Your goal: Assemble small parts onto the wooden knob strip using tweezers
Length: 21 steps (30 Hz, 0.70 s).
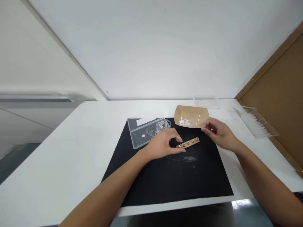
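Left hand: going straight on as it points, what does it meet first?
Probably the tan strip; one end lies within the curl of the left hand, though contact is unclear.

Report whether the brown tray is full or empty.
Neither: small white bits lie in the brown tray, leaving much of its inside bare.

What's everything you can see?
Strip: 1, tan, between hands
Metal parts: at least 4, silver, on strip
Case: 1, clear, left of strip
Pieces: many, clear, in case
Label: 1, white, on case
Tray: 1, brown, beyond strip
Bits: many, white, in tray
Holder: 1, clear, right of tray
Plastic thing: 1, clear, behind tray
Mat: 1, black, on table
Table: 1, white, under mat
Wall: 1, white, behind table
Panel: 1, brown, right
Left hand: 1, bare, at strip's left end
Right hand: 1, bare, at tray's near edge
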Each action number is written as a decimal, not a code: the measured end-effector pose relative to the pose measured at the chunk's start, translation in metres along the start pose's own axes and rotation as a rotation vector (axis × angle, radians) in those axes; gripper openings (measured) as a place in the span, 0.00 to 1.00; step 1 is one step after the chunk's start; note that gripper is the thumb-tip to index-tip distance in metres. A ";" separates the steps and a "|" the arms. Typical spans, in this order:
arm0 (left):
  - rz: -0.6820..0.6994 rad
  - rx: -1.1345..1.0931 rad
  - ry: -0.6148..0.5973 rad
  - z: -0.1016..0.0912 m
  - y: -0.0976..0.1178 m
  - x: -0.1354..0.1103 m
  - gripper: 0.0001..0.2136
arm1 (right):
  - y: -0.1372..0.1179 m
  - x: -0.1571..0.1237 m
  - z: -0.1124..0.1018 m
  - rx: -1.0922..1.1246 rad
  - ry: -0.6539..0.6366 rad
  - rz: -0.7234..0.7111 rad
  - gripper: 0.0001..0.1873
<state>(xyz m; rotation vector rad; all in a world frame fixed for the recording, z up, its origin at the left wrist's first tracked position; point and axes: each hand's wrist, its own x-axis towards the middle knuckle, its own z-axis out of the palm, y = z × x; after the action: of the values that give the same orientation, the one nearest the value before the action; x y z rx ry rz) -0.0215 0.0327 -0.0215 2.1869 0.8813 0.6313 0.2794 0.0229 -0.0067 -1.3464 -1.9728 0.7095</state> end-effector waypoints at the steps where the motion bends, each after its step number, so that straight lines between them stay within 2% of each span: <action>1: 0.058 0.036 0.073 0.002 0.002 0.000 0.16 | -0.008 -0.003 0.011 0.091 -0.020 -0.015 0.14; 5: 0.261 0.163 0.292 0.014 0.010 -0.002 0.13 | -0.030 -0.016 0.040 0.331 -0.151 -0.051 0.14; 10: 0.502 0.323 0.458 0.022 0.017 -0.005 0.07 | -0.043 -0.023 0.046 0.550 -0.248 0.045 0.15; 14: 0.541 0.329 0.483 0.023 0.020 -0.006 0.07 | -0.045 -0.022 0.048 0.664 -0.301 0.068 0.16; 21: 0.558 0.296 0.499 0.022 0.021 -0.006 0.04 | -0.043 -0.020 0.048 0.730 -0.318 0.093 0.15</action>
<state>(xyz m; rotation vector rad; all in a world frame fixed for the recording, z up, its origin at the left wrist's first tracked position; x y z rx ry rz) -0.0030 0.0081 -0.0216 2.6150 0.6156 1.4413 0.2230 -0.0140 -0.0104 -0.9082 -1.6115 1.5786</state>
